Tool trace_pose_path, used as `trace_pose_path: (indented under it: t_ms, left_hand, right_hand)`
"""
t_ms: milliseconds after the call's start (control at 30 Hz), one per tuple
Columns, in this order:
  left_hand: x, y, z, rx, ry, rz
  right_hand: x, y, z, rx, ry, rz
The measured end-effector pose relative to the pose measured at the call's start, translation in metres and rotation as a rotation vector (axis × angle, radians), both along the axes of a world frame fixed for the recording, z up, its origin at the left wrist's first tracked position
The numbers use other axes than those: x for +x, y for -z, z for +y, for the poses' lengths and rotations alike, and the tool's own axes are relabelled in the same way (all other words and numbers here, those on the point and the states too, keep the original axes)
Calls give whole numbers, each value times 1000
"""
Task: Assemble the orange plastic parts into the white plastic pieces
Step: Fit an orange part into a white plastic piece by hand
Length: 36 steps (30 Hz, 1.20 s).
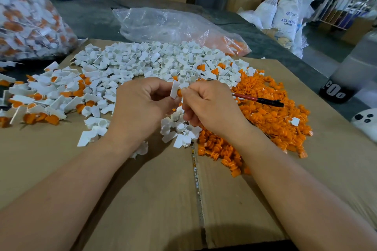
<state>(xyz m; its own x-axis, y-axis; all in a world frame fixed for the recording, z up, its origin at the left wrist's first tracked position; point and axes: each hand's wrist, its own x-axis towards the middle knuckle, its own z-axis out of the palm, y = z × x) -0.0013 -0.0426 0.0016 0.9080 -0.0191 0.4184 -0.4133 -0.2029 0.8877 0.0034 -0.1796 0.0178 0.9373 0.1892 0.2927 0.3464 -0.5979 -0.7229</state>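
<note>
Head: red-black tool (259, 100) across orange parts pile (275, 122).

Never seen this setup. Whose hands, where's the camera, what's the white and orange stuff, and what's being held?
There is no machine here. The single picture comes from a wide-angle camera worn on a person's head, looking down at their two bare hands. The left hand pinches a white piece. The right hand pinches an orange part against it, fingers curled. They work over a cardboard sheet. On it lie a pile of white pieces, a pile of orange parts to the right, and joined white-and-orange pieces to the left. A red-and-black tool sticks out beside the right hand; I cannot tell whether it is held. Behind are a clear bag with orange parts and, far left, a bag of joined pieces.
</note>
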Motion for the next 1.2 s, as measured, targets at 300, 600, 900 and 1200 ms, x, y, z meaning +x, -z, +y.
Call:
trace_pose_path:
  t_ms: [300,600,900,1200]
  left_hand:
    - [-2,2,0,67,-52,-58]
    - [1,-7,5,-254,168,189]
    - [5,-10,6,-324,150,282]
    - [6,-12,9,-353,190,350]
  right_hand:
    - [-1,1,1,-52,-14,-44]
    - [1,1,-5,-79,-4,-54]
    - [4,4,-7,-3,-34,-137]
    - [3,6,-5,105,-155,-339]
